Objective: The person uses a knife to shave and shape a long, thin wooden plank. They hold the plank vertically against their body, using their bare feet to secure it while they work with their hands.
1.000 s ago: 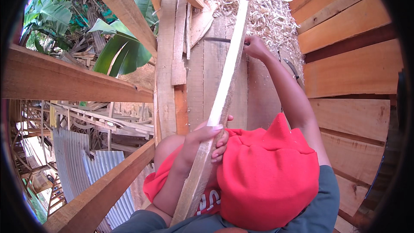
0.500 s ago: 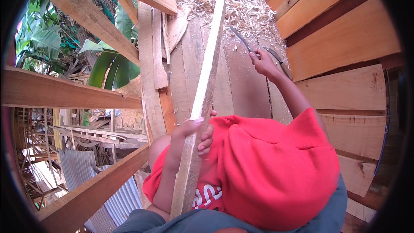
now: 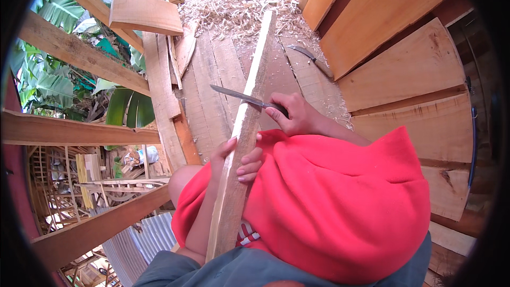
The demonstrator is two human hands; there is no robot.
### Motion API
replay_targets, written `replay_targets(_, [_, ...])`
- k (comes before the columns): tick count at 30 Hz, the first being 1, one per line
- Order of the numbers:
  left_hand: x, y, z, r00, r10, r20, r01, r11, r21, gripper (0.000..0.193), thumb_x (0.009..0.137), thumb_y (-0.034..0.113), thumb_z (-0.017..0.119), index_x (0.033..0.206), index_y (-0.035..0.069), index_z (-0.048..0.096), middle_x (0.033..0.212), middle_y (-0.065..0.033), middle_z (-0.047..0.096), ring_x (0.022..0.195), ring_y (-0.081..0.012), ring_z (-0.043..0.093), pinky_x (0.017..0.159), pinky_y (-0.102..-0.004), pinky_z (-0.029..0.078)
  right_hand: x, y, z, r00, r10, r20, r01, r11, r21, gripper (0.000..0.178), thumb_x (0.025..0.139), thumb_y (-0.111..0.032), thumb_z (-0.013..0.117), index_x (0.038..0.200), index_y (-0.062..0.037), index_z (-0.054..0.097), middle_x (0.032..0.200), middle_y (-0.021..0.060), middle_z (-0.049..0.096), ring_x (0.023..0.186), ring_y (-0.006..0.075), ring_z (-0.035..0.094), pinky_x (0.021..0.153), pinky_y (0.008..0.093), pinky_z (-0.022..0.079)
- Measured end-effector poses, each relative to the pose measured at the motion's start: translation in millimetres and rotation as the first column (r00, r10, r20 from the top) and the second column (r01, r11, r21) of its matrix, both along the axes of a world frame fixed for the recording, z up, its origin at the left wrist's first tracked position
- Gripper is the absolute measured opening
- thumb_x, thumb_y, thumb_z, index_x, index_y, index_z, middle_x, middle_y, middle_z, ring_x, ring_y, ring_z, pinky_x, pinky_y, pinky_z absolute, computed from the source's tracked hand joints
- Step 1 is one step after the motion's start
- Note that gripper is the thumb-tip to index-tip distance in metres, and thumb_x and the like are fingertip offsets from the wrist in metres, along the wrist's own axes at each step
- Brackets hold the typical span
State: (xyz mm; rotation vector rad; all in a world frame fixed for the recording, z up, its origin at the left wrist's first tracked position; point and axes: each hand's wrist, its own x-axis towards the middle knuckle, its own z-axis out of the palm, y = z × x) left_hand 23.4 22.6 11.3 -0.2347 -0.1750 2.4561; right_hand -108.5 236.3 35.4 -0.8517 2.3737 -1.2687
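Note:
My left hand [image 3: 238, 162] is closed around a long squared wooden stick [image 3: 226, 208], which slants up and away from my lap. A pale, freshly cut face runs along the stick's upper left side. In my right hand [image 3: 295, 112] is a knife [image 3: 237, 94] with a dark handle and a narrow grey blade. The blade lies across the stick's edge, a little beyond my left hand, its tip pointing left. On the boards farther right rests a second, curved blade with a wooden handle [image 3: 321, 66], which neither hand touches.
Curly wood shavings [image 3: 234, 8] heap at the far end of the plank floor [image 3: 212, 69]. Plank walls [image 3: 393, 26] rise on the right. On the left are open wooden rails [image 3: 79, 129], loose boards [image 3: 159, 74], a raised wood block [image 3: 144, 13] and corrugated sheets [image 3: 133, 244] below.
My right hand has brought the knife back from the far right of the floor onto the stick. The left hand keeps its hold. The whole view has turned slightly to the right.

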Motion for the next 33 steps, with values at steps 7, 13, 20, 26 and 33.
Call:
replay_targets(7, [-3, 17, -37, 0.990, -0.076, 0.118, 0.089, 0.990, -0.106, 0.048, 0.099, 0.038, 0.053, 0.130, 0.002, 0.053, 0.079, -0.0070, 0.049, 0.058, -0.0149, 0.046, 0.047, -0.0290, 0.041, 26, -14, -15, 0.978, -0.190, -0.089, 0.209, 0.861, 0.464, 0.059, 0.101, -0.044, 0.043, 0.069, -0.0035, 0.070, 0.073, 0.0270, 0.067, 0.075, 0.0452, 0.067, 0.072, 0.0555, 0.053])
replay_targets(13, [-2, 21, -42, 0.977, -0.105, 0.188, 0.155, 0.949, -0.276, 0.045, 0.097, 0.039, 0.054, 0.124, 0.003, 0.058, 0.077, -0.0052, 0.049, 0.055, -0.0141, 0.045, 0.046, -0.0280, 0.039, -9, -4, -50, 0.943, -0.293, -0.158, 0.332, 0.837, 0.434, 0.052, 0.098, -0.037, 0.041, 0.075, -0.0023, 0.073, 0.079, 0.0273, 0.069, 0.080, 0.0454, 0.069, 0.080, 0.0549, 0.054])
replay_targets(20, [0, 23, -33, 0.974, -0.108, 0.197, 0.179, 0.904, -0.389, 0.044, 0.097, 0.038, 0.054, 0.123, 0.004, 0.059, 0.076, -0.0046, 0.049, 0.054, -0.0134, 0.045, 0.046, -0.0277, 0.039, -19, 3, -31, 0.972, -0.229, -0.059, 0.230, 0.851, 0.473, 0.052, 0.096, -0.037, 0.040, 0.082, -0.0013, 0.075, 0.085, 0.0278, 0.070, 0.085, 0.0463, 0.069, 0.086, 0.0544, 0.053])
replay_targets(26, [1, 19, -37, 0.972, -0.131, 0.194, 0.192, 0.921, -0.340, 0.043, 0.096, 0.038, 0.055, 0.123, 0.005, 0.059, 0.076, -0.0034, 0.049, 0.054, -0.0134, 0.044, 0.045, -0.0274, 0.038, -36, -1, -46, 0.942, -0.323, -0.093, 0.326, 0.811, 0.486, 0.051, 0.096, -0.036, 0.040, 0.089, -0.0006, 0.076, 0.092, 0.0257, 0.072, 0.092, 0.0433, 0.070, 0.089, 0.0534, 0.053])
replay_targets(33, [3, 22, -25, 0.980, -0.119, 0.161, 0.182, 0.866, -0.465, 0.049, 0.098, 0.039, 0.053, 0.127, 0.000, 0.054, 0.075, -0.0038, 0.046, 0.053, -0.0117, 0.045, 0.043, -0.0262, 0.041, -40, 14, -48, 0.939, -0.344, -0.007, 0.290, 0.780, 0.555, 0.054, 0.096, -0.037, 0.038, 0.092, 0.0038, 0.073, 0.100, 0.0311, 0.069, 0.100, 0.0453, 0.067, 0.091, 0.0533, 0.051])
